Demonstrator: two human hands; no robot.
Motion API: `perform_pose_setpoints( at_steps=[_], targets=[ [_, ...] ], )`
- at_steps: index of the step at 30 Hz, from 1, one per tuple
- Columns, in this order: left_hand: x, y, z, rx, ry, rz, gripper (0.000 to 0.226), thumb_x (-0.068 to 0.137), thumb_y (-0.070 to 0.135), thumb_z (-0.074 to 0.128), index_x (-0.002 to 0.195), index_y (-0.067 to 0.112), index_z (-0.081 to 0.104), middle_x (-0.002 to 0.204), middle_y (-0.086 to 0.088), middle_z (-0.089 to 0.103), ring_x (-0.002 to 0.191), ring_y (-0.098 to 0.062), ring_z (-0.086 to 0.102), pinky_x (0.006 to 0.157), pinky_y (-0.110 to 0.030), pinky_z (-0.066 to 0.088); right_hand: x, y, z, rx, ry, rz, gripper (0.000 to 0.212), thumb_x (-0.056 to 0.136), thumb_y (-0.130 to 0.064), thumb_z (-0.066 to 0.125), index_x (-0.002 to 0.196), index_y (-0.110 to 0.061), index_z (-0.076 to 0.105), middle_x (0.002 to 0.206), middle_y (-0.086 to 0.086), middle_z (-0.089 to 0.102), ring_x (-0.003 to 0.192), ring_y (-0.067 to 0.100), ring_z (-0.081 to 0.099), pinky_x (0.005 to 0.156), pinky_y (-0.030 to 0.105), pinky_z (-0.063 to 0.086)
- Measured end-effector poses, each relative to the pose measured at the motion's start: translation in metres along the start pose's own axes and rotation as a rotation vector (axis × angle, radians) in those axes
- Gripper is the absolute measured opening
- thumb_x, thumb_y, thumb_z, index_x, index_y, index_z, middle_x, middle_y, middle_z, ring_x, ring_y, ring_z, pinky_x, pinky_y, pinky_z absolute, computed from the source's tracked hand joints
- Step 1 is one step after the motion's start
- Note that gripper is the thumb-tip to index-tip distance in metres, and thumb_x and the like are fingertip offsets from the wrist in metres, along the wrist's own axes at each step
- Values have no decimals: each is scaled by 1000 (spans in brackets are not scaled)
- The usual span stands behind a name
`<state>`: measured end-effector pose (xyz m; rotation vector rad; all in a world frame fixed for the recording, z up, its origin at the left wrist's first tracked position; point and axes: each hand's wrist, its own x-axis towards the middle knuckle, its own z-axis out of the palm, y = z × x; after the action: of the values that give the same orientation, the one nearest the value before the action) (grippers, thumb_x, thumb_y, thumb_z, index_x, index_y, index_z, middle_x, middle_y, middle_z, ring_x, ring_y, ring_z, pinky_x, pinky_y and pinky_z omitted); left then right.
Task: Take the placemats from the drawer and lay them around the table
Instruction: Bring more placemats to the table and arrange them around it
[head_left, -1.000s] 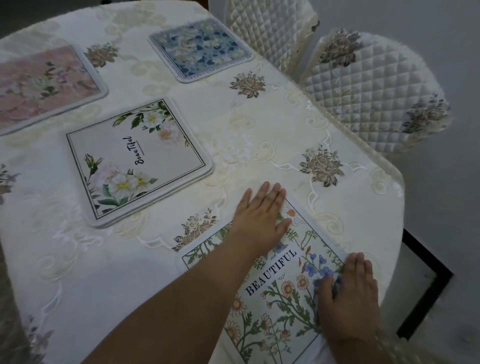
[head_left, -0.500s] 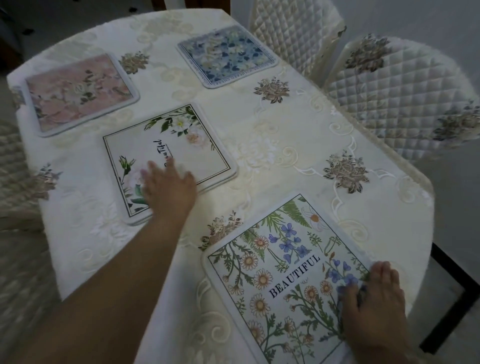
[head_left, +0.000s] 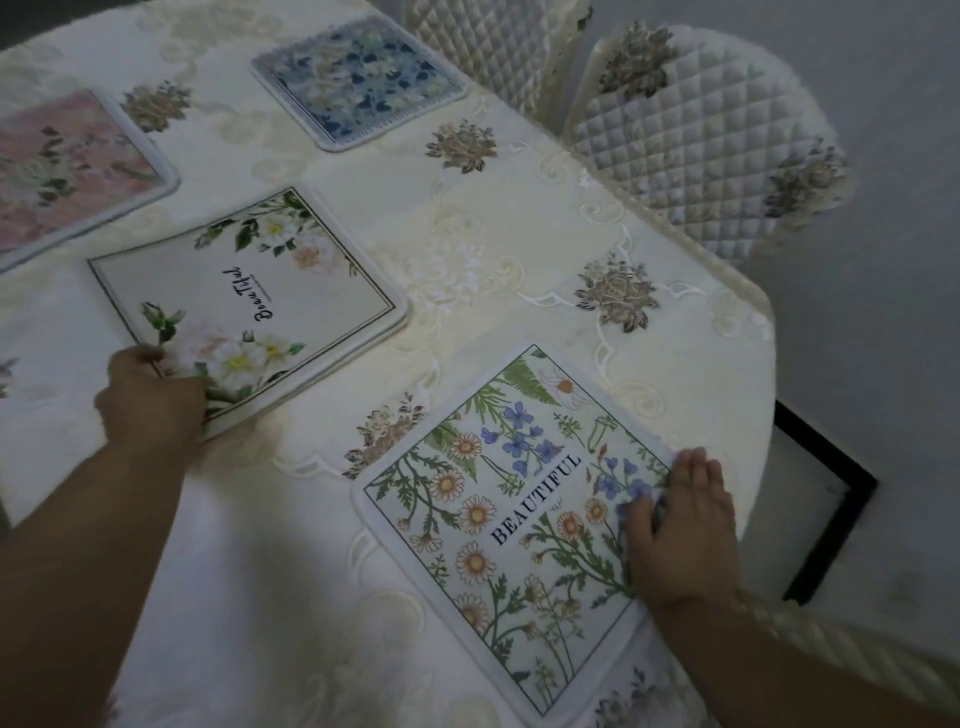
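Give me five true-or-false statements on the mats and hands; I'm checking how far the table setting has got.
1. Four mats lie on the table. True.
2. The left hand grips the white mat. True.
3. The right hand holds the blue mat. False: it rests flat on the daisy mat.
4. The pink mat overlaps the white mat. False: they lie apart.
5. Two quilted chairs stand beside the table. True.

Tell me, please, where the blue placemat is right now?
In the head view, the blue placemat lies at the table's far side, top centre, beside the quilted chairs and beyond the white placemat.
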<state>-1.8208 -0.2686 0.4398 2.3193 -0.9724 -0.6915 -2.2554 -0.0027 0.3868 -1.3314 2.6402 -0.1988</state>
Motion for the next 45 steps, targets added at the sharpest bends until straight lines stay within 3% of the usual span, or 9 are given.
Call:
perform_pose_setpoints(
  at_steps=[4, 9, 22, 29, 32, 35, 37, 40, 45],
  targets=[
    [-15, 15, -7, -425, -326, -125, 49, 93, 6, 66, 139, 21, 57, 130, -5, 56, 104, -24, 62, 48, -29, 59, 0, 1, 3, -5, -1, -2, 79, 97, -55, 17, 160, -9, 10, 168, 8, 8, 155, 19, 1, 126, 43, 9],
    [-62, 29, -24, -708, -395, -90, 56, 96, -8, 49, 146, 16, 52, 140, -9, 55, 104, -18, 67, 70, -27, 61, 1, 2, 6, -1, 17, 11, 77, 97, -52, 19, 160, -9, 12, 168, 8, 11, 155, 20, 4, 126, 43, 10],
    [-259, 33, -127, -924, -437, 31, 63, 100, -9, 49, 148, 31, 49, 142, -3, 55, 94, -16, 75, 69, -27, 60, -5, -9, -42, 13, -262, -39, 79, 98, -52, 26, 158, -2, 14, 164, 27, 4, 152, 42, 5, 121, 57, 14],
    [-348, 15, -180, -872, -496, 201, 62, 101, 1, 56, 142, 48, 53, 143, 9, 58, 109, -15, 71, 86, -38, 60, -119, -117, -207, 1309, -757, -26, 56, 93, -60, 55, 145, -51, 34, 133, -6, 65, 105, 21, 72, 98, 52, 53],
    [-377, 0, -193, -761, -503, 297, 64, 100, 11, 61, 139, 60, 47, 147, 19, 52, 123, -10, 63, 99, -42, 55, -171, -145, -245, 1418, -685, -120, 55, 97, -35, 63, 145, -40, 36, 130, -7, 66, 102, 18, 73, 82, 43, 61],
    [-398, -10, -211, -565, -510, 470, 70, 98, 23, 67, 141, 68, 35, 149, 34, 37, 135, 10, 41, 107, -19, 44, -206, -152, -273, 1214, -543, -228, 92, 99, -16, 59, 151, -57, -5, 156, -10, 38, 124, 20, 59, 94, 39, 54],
    [-402, -20, -228, -613, -522, 460, 76, 93, 25, 73, 142, 68, 33, 152, 33, 36, 139, 5, 40, 113, -26, 40, -222, -149, -280, 1133, -461, -287, 97, 101, -13, 55, 147, -61, -15, 162, -9, 24, 129, 15, 49, 90, 28, 51],
    [-392, -37, -265, -869, -483, 321, 73, 91, 16, 74, 137, 64, 44, 151, 8, 50, 131, -15, 57, 106, -44, 49, -243, -147, -295, 1106, -388, -428, 96, 100, -10, 56, 144, -70, -5, 164, -22, 12, 128, 3, 40, 84, 24, 46],
    [-338, -76, -358, -1134, -372, 131, 54, 94, 6, 64, 134, 41, 57, 126, -4, 71, 106, -28, 71, 72, -37, 62, -272, -157, -304, 1254, -466, -466, 96, 91, 12, 57, 140, -68, 33, 142, -26, 52, 121, 12, 61, 92, 43, 57]
  ],
)
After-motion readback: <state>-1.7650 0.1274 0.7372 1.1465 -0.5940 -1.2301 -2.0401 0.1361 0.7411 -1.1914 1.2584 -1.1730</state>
